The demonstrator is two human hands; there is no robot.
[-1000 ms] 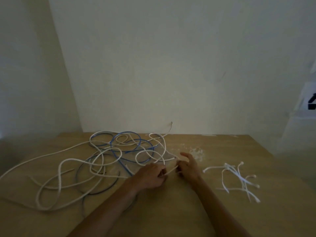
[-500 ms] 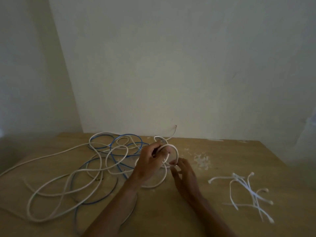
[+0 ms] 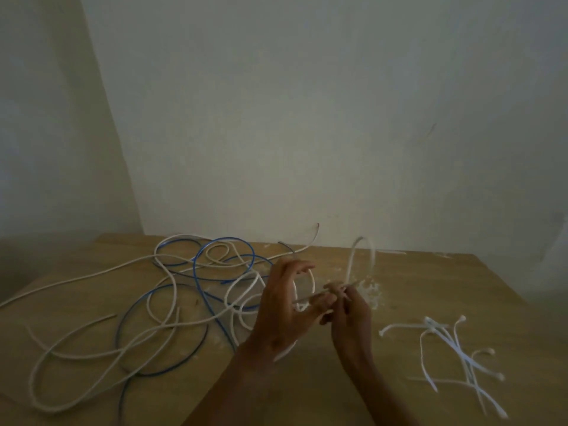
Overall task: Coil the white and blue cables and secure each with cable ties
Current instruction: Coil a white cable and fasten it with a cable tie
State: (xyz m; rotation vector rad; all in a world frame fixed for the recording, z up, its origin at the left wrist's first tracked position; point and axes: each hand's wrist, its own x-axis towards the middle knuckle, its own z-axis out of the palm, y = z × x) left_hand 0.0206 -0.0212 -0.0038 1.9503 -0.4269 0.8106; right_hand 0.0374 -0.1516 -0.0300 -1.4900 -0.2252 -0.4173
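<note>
A long white cable and a thinner blue cable lie tangled in loose loops on the left half of the wooden table. My left hand is raised at the table's middle, fingers pointing up, with turns of the white cable looped around it. Just to its right, my right hand pinches the white cable, and a blurred loop of it arches up above that hand. Several white cable ties lie in a loose pile on the right.
White crumbs are scattered on the table behind my right hand. A plain wall stands right behind the table's far edge, and the table's right edge runs close to the ties.
My hands have lifted from the table with the white cable. A turn went around my left hand, and my right hand has now swung a fresh loop up to the right.
</note>
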